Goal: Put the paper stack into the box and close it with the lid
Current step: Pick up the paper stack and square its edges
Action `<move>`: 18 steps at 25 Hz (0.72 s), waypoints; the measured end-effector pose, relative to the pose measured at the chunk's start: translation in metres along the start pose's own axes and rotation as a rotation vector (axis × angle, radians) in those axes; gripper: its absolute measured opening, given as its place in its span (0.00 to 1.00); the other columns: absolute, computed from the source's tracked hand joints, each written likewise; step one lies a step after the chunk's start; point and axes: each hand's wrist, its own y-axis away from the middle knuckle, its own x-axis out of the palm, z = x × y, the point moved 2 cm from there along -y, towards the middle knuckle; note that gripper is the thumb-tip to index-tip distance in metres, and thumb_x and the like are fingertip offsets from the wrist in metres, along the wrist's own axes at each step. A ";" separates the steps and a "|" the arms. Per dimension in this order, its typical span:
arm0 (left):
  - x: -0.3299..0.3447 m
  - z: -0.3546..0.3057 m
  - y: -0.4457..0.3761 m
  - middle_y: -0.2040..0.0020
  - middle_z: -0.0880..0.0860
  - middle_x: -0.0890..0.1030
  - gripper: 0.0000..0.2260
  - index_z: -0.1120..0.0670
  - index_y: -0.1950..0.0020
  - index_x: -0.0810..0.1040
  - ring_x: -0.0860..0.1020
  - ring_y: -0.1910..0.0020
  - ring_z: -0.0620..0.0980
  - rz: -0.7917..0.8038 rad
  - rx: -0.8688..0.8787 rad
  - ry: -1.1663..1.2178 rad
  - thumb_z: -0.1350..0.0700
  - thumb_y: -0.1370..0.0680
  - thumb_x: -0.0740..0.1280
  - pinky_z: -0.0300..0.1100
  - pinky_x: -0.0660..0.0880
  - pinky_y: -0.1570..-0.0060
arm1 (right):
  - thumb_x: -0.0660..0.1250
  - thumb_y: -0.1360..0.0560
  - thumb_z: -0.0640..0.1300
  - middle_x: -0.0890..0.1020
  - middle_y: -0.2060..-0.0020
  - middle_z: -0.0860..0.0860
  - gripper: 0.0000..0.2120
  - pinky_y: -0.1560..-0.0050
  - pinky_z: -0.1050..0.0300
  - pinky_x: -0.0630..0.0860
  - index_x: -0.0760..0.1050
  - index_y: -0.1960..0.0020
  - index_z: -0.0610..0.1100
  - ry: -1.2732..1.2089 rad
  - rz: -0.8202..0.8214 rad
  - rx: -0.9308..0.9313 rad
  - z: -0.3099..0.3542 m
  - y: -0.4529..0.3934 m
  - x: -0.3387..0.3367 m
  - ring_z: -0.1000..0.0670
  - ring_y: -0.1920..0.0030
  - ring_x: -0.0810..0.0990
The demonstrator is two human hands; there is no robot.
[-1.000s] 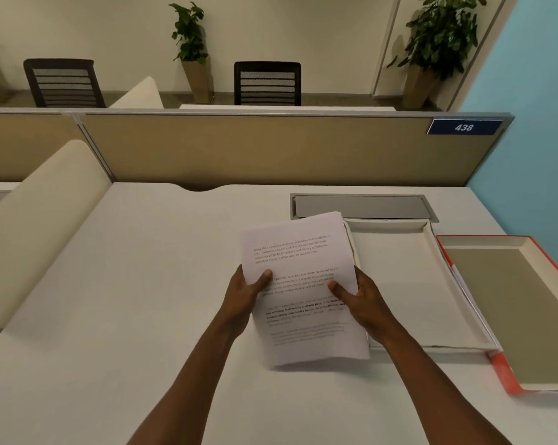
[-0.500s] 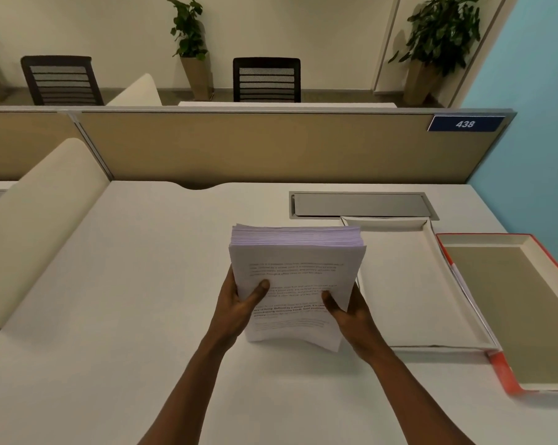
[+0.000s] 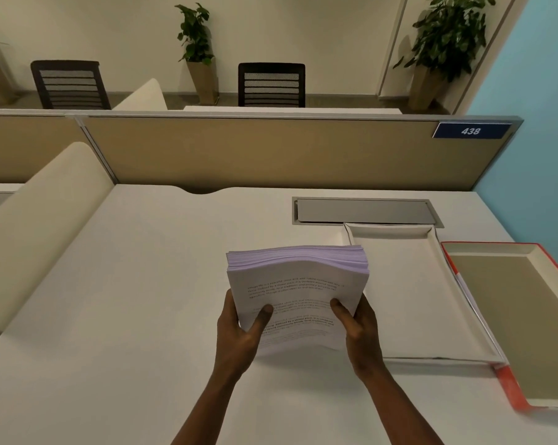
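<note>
A thick stack of printed white paper (image 3: pixel 298 285) is held above the desk, tilted so its far edge faces up. My left hand (image 3: pixel 239 332) grips its lower left side and my right hand (image 3: pixel 358 329) its lower right side, thumbs on the top sheet. Just right of the stack lies the open white box (image 3: pixel 412 300), with nothing inside. Further right, partly under the box's edge, rests the red-rimmed lid (image 3: pixel 508 319), inside face up.
A grey cable hatch (image 3: pixel 364 211) is set into the white desk (image 3: pixel 126 300) behind the box. A tan partition (image 3: pixel 255 152) closes the desk's far side, a cream rounded divider (image 3: pixel 30 232) stands at the left, and a blue wall at the right.
The stack went from lying nearly flat in both hands to tilted up on its near edge, showing its thickness. It has bowed slightly and both hands kept their grip.
</note>
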 end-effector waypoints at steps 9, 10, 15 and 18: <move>0.009 -0.011 0.001 0.46 0.35 0.80 0.17 0.27 0.44 0.70 0.81 0.45 0.39 -0.016 0.007 -0.038 0.51 0.22 0.68 0.40 0.83 0.55 | 0.64 0.22 0.54 0.83 0.42 0.56 0.20 0.45 0.60 0.82 0.71 0.30 0.56 0.031 -0.064 -0.007 -0.003 0.011 0.015 0.56 0.41 0.82; 0.010 -0.012 0.002 0.46 0.36 0.81 0.17 0.28 0.44 0.70 0.82 0.45 0.40 -0.017 0.017 -0.042 0.52 0.22 0.68 0.39 0.84 0.55 | 0.64 0.23 0.55 0.83 0.42 0.55 0.23 0.45 0.58 0.82 0.70 0.29 0.53 0.022 -0.080 0.006 -0.003 0.011 0.013 0.55 0.42 0.83; 0.012 -0.012 0.009 0.46 0.35 0.81 0.20 0.26 0.42 0.69 0.82 0.45 0.39 0.003 0.022 -0.047 0.53 0.22 0.67 0.40 0.84 0.55 | 0.66 0.24 0.58 0.84 0.45 0.58 0.24 0.52 0.63 0.82 0.71 0.30 0.51 0.027 -0.093 0.004 -0.005 0.018 0.001 0.57 0.44 0.83; 0.014 -0.013 0.006 0.45 0.35 0.80 0.20 0.26 0.42 0.69 0.81 0.44 0.39 0.032 0.015 -0.087 0.52 0.22 0.67 0.38 0.84 0.55 | 0.68 0.24 0.55 0.84 0.47 0.58 0.21 0.52 0.63 0.83 0.73 0.33 0.53 0.073 -0.095 0.021 -0.007 0.016 -0.001 0.56 0.45 0.83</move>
